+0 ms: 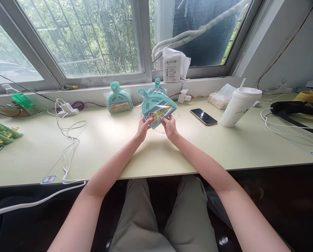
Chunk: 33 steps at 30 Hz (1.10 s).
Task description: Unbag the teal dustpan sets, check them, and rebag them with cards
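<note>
A teal mini dustpan-and-brush set in a clear plastic bag [157, 106] is held up over the middle of the pale desk [114, 147]. My left hand [144, 126] pinches the bag's lower left edge and my right hand [169, 126] pinches its lower right edge. Its handle points up and to the left. A second bagged teal set [118, 99] leans against the window ledge behind and to the left. A third teal set [157, 86] shows partly behind the held one.
A phone [203, 116] lies face up to the right, with a tall white lidded cup [239, 106] and a tissue pack [223, 95] beyond it. White charger cables [70, 140] trail across the left. Green packets [0, 132] sit far left, black straps [298, 108] far right.
</note>
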Each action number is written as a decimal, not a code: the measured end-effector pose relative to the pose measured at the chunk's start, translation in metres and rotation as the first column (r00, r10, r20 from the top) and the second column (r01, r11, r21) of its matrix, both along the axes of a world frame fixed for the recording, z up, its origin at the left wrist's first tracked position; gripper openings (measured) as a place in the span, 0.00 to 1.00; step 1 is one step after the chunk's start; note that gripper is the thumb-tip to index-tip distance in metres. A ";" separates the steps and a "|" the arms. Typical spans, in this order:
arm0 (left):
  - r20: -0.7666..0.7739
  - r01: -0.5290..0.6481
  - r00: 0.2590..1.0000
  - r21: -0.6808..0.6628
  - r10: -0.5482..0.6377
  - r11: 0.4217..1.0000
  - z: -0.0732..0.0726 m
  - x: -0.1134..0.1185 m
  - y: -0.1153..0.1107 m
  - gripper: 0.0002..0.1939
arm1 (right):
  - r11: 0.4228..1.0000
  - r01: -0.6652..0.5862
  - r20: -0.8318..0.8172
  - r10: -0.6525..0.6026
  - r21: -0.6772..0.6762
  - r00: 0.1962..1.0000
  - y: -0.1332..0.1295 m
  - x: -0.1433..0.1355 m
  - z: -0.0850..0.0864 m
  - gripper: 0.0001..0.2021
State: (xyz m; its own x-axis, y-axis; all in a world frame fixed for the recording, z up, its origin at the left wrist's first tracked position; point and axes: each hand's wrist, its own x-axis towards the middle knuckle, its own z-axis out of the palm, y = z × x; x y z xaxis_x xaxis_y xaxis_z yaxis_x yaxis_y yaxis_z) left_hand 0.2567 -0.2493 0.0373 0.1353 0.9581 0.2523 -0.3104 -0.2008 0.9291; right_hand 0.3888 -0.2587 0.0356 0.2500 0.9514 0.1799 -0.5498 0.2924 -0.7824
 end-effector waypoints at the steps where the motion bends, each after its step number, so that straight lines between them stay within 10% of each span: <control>1: 0.004 0.001 1.000 0.000 -0.001 1.000 0.000 0.000 0.000 0.21 | 1.000 0.002 0.005 -0.002 -0.002 1.000 0.000 0.000 0.000 0.15; 33: -0.031 0.011 0.999 -0.067 -0.014 0.998 0.004 -0.004 -0.002 0.27 | 0.987 -0.011 0.041 0.018 -0.163 0.999 0.014 0.011 -0.006 0.04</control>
State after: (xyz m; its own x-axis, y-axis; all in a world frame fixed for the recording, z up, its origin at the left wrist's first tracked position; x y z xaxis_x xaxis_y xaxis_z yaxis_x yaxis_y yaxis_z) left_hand 0.2531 -0.2510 0.0409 0.1543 0.9709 0.1831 -0.2828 -0.1342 0.9498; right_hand 0.4000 -0.2444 0.0300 0.2313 0.9723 0.0328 -0.5182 0.1517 -0.8417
